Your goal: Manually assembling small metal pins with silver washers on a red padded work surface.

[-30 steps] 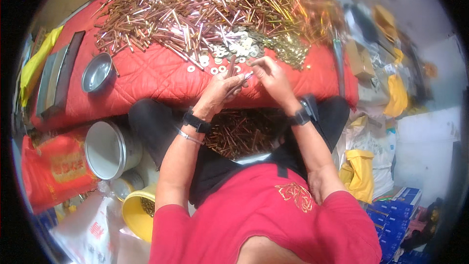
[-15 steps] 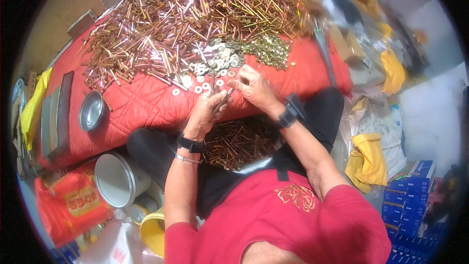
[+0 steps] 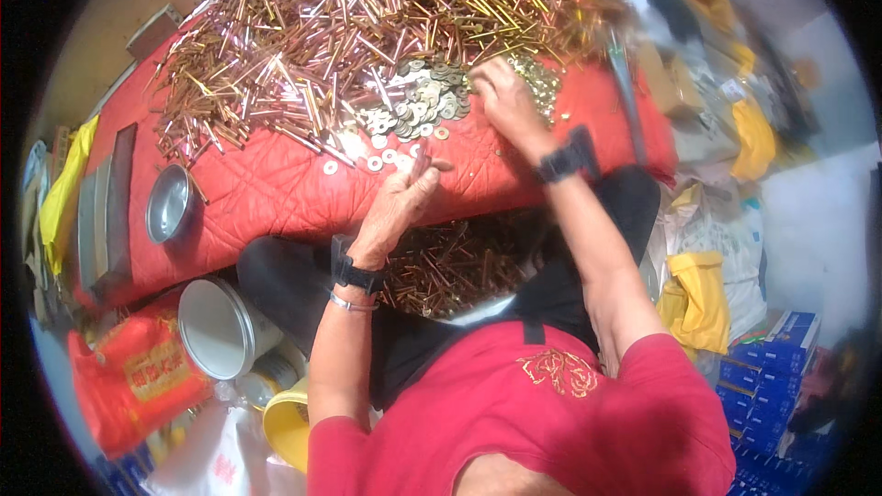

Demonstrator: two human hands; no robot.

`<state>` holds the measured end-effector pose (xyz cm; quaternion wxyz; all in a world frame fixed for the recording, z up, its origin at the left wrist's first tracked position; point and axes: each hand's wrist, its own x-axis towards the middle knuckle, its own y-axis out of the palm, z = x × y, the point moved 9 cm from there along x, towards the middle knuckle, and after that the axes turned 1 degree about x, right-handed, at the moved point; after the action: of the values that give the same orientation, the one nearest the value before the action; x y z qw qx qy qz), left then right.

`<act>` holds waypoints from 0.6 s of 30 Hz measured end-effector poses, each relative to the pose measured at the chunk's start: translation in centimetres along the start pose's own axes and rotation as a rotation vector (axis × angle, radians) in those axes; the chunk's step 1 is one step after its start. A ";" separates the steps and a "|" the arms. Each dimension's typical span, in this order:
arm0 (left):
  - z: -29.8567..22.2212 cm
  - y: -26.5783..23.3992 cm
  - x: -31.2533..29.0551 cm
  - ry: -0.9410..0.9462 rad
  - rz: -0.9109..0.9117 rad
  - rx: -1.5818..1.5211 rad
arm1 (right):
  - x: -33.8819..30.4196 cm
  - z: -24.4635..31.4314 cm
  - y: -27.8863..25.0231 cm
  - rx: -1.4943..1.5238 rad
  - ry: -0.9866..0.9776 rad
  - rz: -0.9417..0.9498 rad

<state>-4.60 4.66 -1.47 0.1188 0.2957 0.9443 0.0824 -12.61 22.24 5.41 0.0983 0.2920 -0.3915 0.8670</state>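
Observation:
My left hand [image 3: 404, 195] is just over the near edge of the red padded cover, its fingers curled closed. What they hold is too small and blurred to name. Farther off, my right hand [image 3: 507, 101] reaches to the pile of small brass-coloured pieces [image 3: 540, 83]. Its fingers are bent together at the border with the flat round washers [image 3: 427, 99], and their tips are partly hidden. A few loose washers [image 3: 375, 163] lie close to my left hand. Behind both piles spreads a big heap of copper- and gold-coloured metal rods [image 3: 367, 18].
The red padded cover [image 3: 248, 211] carries a metal bowl [image 3: 171, 204] on the left and a long grey tool [image 3: 627, 101] on the right. More rods [image 3: 450, 266] lie below, between my legs. White and yellow buckets [image 3: 216, 329], bags and blue boxes [image 3: 767, 377] stand around.
My right hand has left my left hand and moved away and to the right, to the small brass-coloured pieces. The dark rod seen between the hands no longer shows.

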 end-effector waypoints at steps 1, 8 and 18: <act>0.4 -0.8 0.4 0.004 -0.063 -0.034 | 0.8 -1.1 0.5 -0.069 -0.048 -0.013; 0.4 -6.6 1.0 0.312 -0.485 0.193 | 2.9 -3.2 3.7 -0.591 -0.253 0.130; -0.6 -3.9 1.9 0.218 -0.333 0.170 | 3.5 -0.7 1.8 -0.543 -0.349 0.184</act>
<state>-8.41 2.53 -2.08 0.0027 0.1340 0.9909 0.0134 -16.48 21.35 5.92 0.0252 0.3625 -0.6438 0.6734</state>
